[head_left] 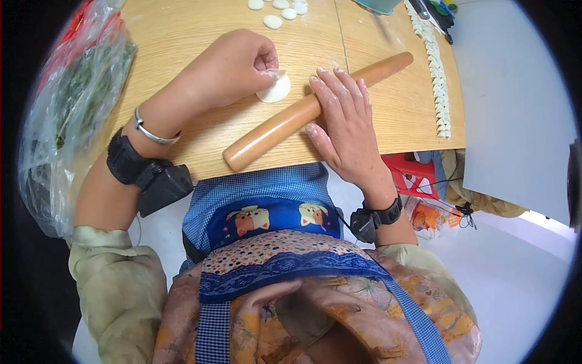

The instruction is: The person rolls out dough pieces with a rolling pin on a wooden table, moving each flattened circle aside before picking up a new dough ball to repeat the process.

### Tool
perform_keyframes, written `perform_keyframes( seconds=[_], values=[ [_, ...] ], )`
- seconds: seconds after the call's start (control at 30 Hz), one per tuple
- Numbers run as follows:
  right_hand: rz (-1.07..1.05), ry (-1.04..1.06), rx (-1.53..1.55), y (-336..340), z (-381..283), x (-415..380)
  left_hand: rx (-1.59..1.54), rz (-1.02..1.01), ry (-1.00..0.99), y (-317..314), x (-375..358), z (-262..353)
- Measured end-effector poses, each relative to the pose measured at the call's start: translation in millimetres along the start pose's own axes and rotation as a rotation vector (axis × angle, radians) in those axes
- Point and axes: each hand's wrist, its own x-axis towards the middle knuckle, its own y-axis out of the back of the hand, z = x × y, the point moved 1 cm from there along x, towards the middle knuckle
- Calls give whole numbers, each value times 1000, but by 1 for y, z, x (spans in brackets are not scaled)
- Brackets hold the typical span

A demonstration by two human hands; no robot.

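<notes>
Pinched at its upper edge, a small round piece of white dough is in my left hand, on the wooden table. To its right, my right hand lies palm down with its fingers spread over the middle of a wooden rolling pin. The pin slants from the table's front edge up to the right. Flour whitens the fingertips of my right hand. The palm side of my left hand is hidden.
Several small dough discs lie at the table's far side. A plastic bag with greens is at the left. A long row of small pale pieces lines the right edge. Part of a greenish container shows at the top.
</notes>
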Motion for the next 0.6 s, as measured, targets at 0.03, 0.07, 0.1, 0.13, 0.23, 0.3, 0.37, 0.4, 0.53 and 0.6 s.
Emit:
perform_keyframes(
  seconds=[0.03,0.07,0.1,0.13,0.23,0.3,0.37,0.4,0.53,0.6],
  values=[
    [12,8,-14,-1,-1,4,31,4,7,1,0,0],
    [12,8,-13,-2,-1,10,62,7,14,2,0,2],
    [30,28,-23,-3,0,17,62,6,13,1,0,2],
    [47,47,-31,-4,1,25,50,15,18,1,1,2],
    [89,85,-38,-10,4,49,23,15,13,1,1,0],
    [109,89,-16,-17,8,64,6,7,3,2,2,-1],
    [127,95,5,-24,10,78,57,21,-8,1,2,-3],
    [147,102,-12,-28,11,85,56,20,-7,0,2,-3],
    [142,106,-23,-27,12,82,46,35,-22,0,1,-3],
    [114,93,-23,-16,9,61,54,18,-12,0,1,-2]
  ],
)
